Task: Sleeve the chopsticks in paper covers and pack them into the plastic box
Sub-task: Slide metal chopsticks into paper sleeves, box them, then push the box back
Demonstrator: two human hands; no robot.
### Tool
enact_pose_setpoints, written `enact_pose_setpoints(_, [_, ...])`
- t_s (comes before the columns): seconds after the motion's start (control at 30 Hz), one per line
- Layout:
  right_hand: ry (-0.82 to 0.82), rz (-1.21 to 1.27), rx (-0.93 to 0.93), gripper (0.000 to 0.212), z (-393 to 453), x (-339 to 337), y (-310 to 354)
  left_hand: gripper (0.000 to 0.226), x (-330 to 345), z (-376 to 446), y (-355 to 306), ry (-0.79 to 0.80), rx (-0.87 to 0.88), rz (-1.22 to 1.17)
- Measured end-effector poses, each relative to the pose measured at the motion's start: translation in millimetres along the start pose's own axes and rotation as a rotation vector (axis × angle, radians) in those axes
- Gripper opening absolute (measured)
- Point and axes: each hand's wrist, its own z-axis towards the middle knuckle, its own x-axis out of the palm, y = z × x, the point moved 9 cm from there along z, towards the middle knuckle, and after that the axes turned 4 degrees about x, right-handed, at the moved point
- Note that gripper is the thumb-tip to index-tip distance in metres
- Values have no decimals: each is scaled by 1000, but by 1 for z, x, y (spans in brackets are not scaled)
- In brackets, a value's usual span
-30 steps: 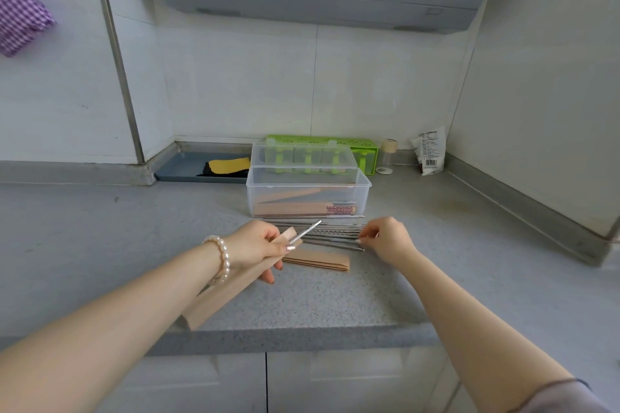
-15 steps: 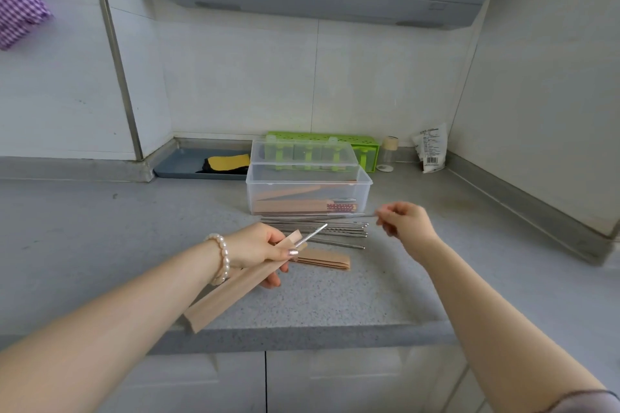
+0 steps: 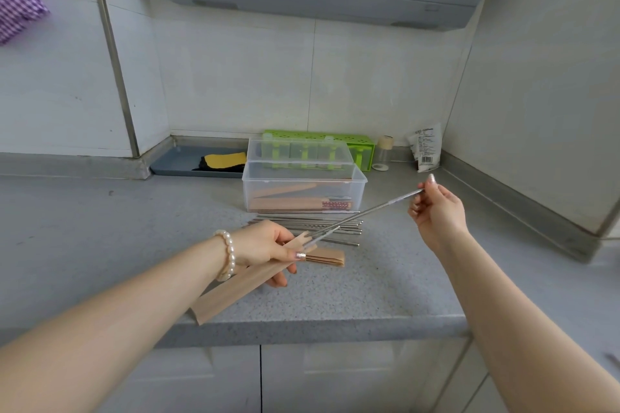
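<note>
Left hand [image 3: 265,245] grips paper cover [image 3: 235,292]; right hand [image 3: 436,211] pinches chopstick [image 3: 365,213], tip at cover's mouth. Plastic box [image 3: 303,193] sits behind on surface [image 3: 100,228]. I'd watch the tip missing, creasing paper.

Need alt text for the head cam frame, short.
A person's right hand feeds a metal chopstick into the mouth of a paper cover held by the left hand. Behind them on the grey counter lie loose chopsticks, spare covers and a clear plastic box holding sleeved pairs.
</note>
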Motion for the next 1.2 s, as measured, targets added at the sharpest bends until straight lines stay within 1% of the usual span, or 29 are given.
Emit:
enact_pose_setpoints(0.17, [20,-80,-37,31,-3,3,7,12,2,-2,-2,19,12,16])
enact_pose_setpoints(0.33, [118,-163,-10,27,-6,19,2,13,6,-3,-10,30,45,26])
enact_pose_setpoints(0.43, [183,-387,41,24,-11,31,-13,19,11,-4,-16,45,64,22])
enact_pose_setpoints(0.5, [221,-515,98,22,-18,39,-27,19,14,-4,-20,41,75,12])
enact_pose_setpoints(0.57, [250,-572,163,22,-26,46,-38,18,15,-4,-22,27,80,1])
enact_pose_setpoints(0.67, [275,-604,233,22,-36,53,-50,22,14,-3,-22,13,74,-4])
enact_pose_setpoints(0.8, [308,-655,266,25,-45,63,-58,11,11,-4,-22,-8,69,-27])
enact_pose_setpoints(0.9, [321,-711,242,25,-49,70,-61,10,10,-3,-22,-18,69,-39])
enact_pose_setpoints(1.03, [360,-843,132,27,-58,84,-58,16,9,-2,-23,-40,81,-68])
enact_pose_setpoints(1.13, [372,-981,32,40,-62,91,-57,17,6,-3,-23,-51,76,-64])
enact_pose_setpoints(1.2, [378,-1007,13,48,-63,93,-56,17,4,-3,-22,-49,76,-48])
